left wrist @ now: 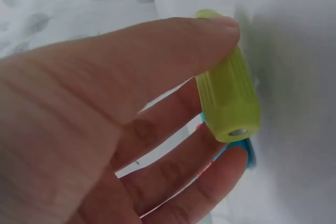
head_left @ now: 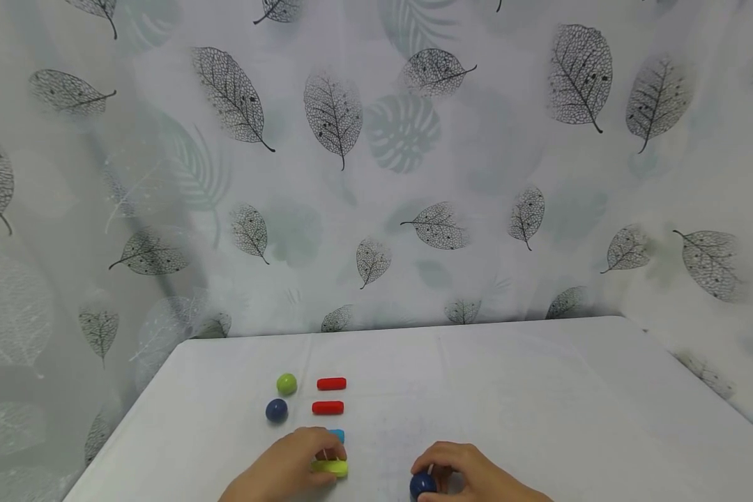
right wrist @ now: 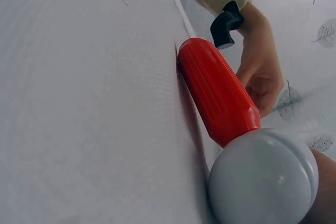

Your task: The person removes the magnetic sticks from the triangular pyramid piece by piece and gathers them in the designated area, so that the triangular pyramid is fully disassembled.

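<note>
In the head view my left hand (head_left: 288, 464) holds a yellow-green grooved rod (head_left: 330, 468), its thumb and fingers on either side. The left wrist view shows a hole in the end of this rod (left wrist: 228, 95). Behind my fingers a light-blue piece (head_left: 337, 436) lies partly hidden. My right hand (head_left: 473, 475) grips a dark blue ball (head_left: 422, 483) low over the table. Close up in the right wrist view, a red grooved rod (right wrist: 218, 93) meets a pale grey ball (right wrist: 260, 179); what holds them is hidden.
On the white table (head_left: 527, 404), two red rods, one farther back (head_left: 331, 383) and one nearer (head_left: 328, 408), lie beyond my left hand. Left of them sit a green ball (head_left: 286, 383) and another dark blue ball (head_left: 277, 410). A leaf-patterned curtain (head_left: 376, 209) hangs behind.
</note>
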The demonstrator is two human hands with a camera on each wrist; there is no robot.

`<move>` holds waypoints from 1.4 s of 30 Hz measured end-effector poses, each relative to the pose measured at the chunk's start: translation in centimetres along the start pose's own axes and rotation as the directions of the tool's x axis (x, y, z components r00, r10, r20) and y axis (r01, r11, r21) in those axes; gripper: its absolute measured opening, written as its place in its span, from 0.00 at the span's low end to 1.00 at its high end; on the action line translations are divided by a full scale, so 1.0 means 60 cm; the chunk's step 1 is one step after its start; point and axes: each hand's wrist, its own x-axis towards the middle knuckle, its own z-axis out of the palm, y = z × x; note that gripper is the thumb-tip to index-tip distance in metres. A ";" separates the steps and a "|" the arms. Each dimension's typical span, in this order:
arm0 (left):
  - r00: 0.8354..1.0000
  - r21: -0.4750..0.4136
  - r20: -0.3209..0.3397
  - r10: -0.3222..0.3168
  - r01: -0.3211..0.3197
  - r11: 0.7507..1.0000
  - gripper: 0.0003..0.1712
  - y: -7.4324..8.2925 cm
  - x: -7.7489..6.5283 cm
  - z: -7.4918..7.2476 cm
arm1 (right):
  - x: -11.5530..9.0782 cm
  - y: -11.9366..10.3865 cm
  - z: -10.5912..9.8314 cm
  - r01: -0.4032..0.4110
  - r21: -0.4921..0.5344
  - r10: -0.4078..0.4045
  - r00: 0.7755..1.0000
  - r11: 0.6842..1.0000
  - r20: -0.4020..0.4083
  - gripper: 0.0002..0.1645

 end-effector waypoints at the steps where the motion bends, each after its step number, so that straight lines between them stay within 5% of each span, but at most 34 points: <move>1: 1.000 0.012 0.001 -0.003 0.003 1.000 0.09 -0.003 0.000 -0.001 | 0.000 0.000 0.000 0.001 -0.001 -0.001 1.000 1.000 0.001 0.13; 18: 0.996 0.128 -0.028 -0.088 0.091 0.988 0.15 0.003 0.002 -0.014 | 0.001 -0.003 0.001 0.033 -0.012 -0.034 0.999 0.999 -0.014 0.14; 24: 0.995 0.186 -0.092 0.037 -0.019 0.982 0.13 0.021 0.006 -0.004 | 0.003 -0.011 0.003 -0.041 -0.047 0.037 0.996 0.998 -0.081 0.15; 27: 0.996 0.159 -0.066 0.067 -0.056 0.986 0.14 0.036 0.013 0.007 | 0.005 -0.016 0.005 -0.077 -0.019 0.075 0.993 0.997 -0.095 0.16; 31: 0.988 0.083 -0.070 0.139 -0.133 0.988 0.15 0.056 0.020 0.025 | 0.009 -0.022 0.010 -0.030 0.040 0.034 0.996 0.999 -0.087 0.17; 35: 0.954 0.040 -0.109 0.281 -0.278 0.960 0.18 0.071 0.026 0.048 | 0.011 -0.026 0.014 -0.008 0.124 0.015 0.998 0.992 -0.057 0.16; 42: 0.890 -0.050 -0.137 0.435 -0.444 0.894 0.20 0.089 0.030 0.080 | 0.012 -0.026 0.015 0.018 0.226 -0.013 1.000 0.974 -0.021 0.18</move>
